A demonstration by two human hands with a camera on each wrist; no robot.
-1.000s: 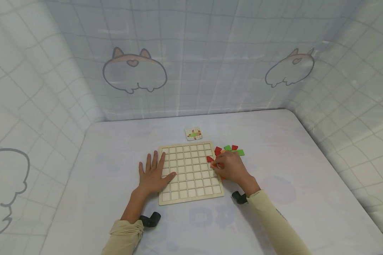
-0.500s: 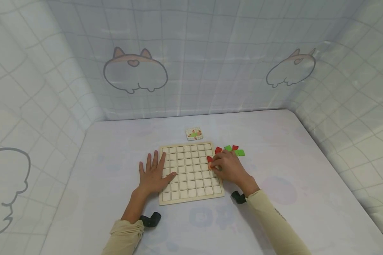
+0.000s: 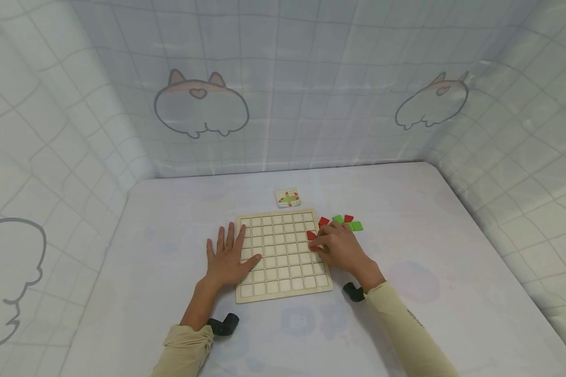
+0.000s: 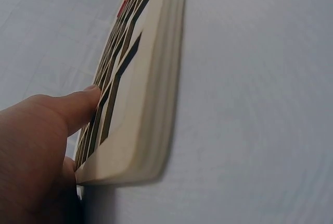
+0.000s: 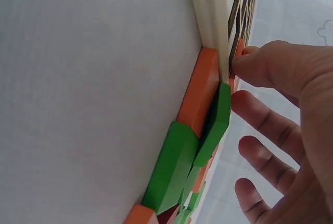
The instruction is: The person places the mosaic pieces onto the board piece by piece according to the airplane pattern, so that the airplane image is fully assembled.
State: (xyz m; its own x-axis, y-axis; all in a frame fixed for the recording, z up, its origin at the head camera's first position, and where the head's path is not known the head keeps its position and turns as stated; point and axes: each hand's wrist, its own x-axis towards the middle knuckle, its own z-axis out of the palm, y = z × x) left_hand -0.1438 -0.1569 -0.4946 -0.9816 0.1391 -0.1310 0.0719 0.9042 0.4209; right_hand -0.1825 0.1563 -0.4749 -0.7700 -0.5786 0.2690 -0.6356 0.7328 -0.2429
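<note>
Board (image 3: 282,260), red piece (image 3: 311,235) in rightmost column

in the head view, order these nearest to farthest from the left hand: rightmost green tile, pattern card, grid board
1. Grid board: touching left hand
2. Pattern card: beyond the board
3. Rightmost green tile: right of board

The board (image 3: 284,262) is cream with a square grid; the tiles (image 5: 170,169) are green, red and orange. Green, red and orange mark the gridded card (image 3: 287,198). The sleeves (image 3: 403,322) are beige.
</note>
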